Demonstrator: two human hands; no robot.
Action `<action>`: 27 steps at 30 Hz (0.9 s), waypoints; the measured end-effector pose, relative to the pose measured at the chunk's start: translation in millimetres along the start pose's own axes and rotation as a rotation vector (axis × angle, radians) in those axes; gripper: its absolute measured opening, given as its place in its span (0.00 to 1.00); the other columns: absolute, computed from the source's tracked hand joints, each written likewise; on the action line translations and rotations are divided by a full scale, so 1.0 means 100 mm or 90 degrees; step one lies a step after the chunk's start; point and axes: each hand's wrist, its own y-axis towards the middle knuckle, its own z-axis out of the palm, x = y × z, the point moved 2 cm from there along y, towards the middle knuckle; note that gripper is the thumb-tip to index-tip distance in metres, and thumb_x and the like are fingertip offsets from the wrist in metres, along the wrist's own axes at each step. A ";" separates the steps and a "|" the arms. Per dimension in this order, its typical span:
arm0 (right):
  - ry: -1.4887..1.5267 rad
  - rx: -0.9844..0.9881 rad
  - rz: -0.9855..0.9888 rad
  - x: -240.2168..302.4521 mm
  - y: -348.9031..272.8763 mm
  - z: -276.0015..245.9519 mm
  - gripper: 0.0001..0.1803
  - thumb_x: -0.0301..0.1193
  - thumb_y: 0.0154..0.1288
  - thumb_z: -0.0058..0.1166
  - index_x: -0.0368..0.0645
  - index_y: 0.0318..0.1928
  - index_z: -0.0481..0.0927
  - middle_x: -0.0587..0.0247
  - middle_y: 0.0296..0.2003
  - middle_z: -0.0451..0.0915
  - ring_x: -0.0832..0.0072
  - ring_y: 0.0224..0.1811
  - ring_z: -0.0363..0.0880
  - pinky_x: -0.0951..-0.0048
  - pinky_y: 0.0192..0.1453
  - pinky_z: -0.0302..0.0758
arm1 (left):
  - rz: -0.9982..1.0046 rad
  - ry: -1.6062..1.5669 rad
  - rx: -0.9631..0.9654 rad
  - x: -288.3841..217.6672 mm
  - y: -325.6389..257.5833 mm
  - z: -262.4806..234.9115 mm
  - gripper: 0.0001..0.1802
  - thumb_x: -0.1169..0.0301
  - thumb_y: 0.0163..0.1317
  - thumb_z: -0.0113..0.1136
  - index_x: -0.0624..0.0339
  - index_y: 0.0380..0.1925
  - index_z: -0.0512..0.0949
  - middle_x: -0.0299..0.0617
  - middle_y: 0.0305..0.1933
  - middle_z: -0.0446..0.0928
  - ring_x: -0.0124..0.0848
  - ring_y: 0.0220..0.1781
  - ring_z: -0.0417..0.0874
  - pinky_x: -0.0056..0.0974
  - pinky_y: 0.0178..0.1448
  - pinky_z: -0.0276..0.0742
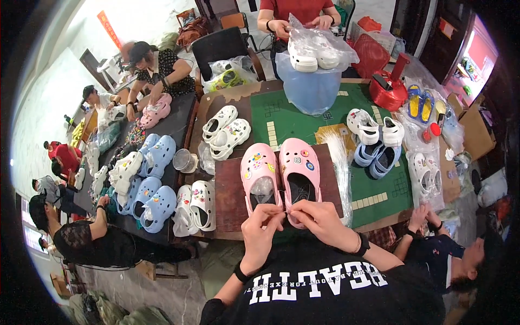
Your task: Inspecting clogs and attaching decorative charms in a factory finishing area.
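Observation:
A pair of pink clogs, the left clog (254, 158) and the right clog (299, 151), lies side by side, toes pointing away from me. Colourful charms dot their tops, and clear plastic is stuffed in the left one. At the near ends of the clogs, my left hand (258, 234) and my right hand (324, 221) meet, each with thumb and finger pinched together. Whatever is between the fingertips is too small to name. Under the clogs is a dark red-brown board (228, 187). A bundle of thin clear strands (340, 168) lies along its right edge.
White clogs (227, 132) and blue clogs (157, 203) stand to the left, more pairs (376, 146) to the right on the green table surface (374, 195). Across the table a person in red holds bagged white clogs (306, 57). Other people work along the black table (181, 116).

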 end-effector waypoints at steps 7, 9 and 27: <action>0.012 0.011 -0.006 -0.01 0.00 0.02 0.07 0.30 0.68 0.55 0.40 0.41 0.79 0.54 0.30 0.81 0.59 0.29 0.82 0.67 0.32 0.76 | 0.049 0.084 0.020 -0.04 -0.01 0.01 0.04 0.82 0.62 0.61 0.68 0.36 0.76 0.37 0.25 0.79 0.19 0.24 0.77 0.25 0.27 0.69; 0.019 0.014 0.015 0.01 -0.01 0.01 0.07 0.30 0.68 0.55 0.40 0.41 0.80 0.54 0.30 0.81 0.59 0.29 0.82 0.67 0.32 0.76 | 0.055 0.079 0.021 -0.04 0.00 0.02 0.04 0.82 0.62 0.61 0.68 0.36 0.76 0.37 0.25 0.79 0.19 0.24 0.77 0.25 0.27 0.68; 0.111 0.045 0.069 -0.02 0.00 -0.02 0.07 0.28 0.70 0.53 0.38 0.42 0.80 0.58 0.27 0.81 0.74 0.26 0.81 0.75 0.31 0.76 | 0.061 0.100 0.037 -0.01 -0.01 0.03 0.04 0.81 0.62 0.62 0.68 0.36 0.77 0.37 0.30 0.79 0.20 0.26 0.78 0.25 0.29 0.72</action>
